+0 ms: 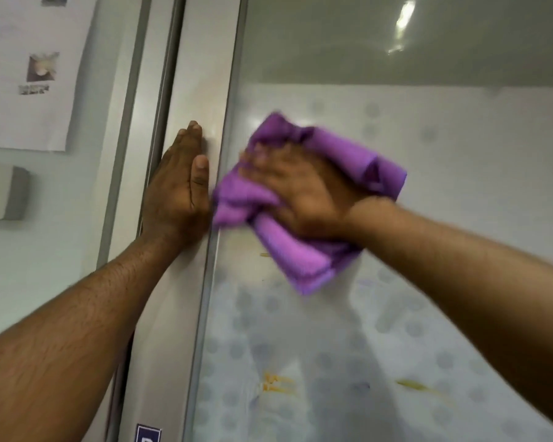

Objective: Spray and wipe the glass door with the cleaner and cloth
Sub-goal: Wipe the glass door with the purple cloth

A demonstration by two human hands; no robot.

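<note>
A pale wall bearing a printed paper notice (pixel 29 71) is seen left of the frosted, dot-patterned glass door (pixel 428 218). The left hand (pixel 176 183) is laid flat, fingers straight, on the grey metal door frame (pixel 201 90). Just beside it, the right hand (pixel 300 193) presses a bunched purple microfibre cloth (pixel 300 250) against the glass; fingers blurred. The cloth is judged soft, light, best gathered centrally. Yellow smears (pixel 275 384) lie below. No container is visible.

Glass (pixel 428 154) filling the right of the frame, door frame (pixel 198 74) running down left of centre, left hand (pixel 179 183) flat on it, right hand (pixel 304 193) on cloth (pixel 300 256) against the glass at centre, paper (pixel 29 65) upper left, box (pixel 4 191) below it, smears (pixel 276 382) lower centre.
</note>
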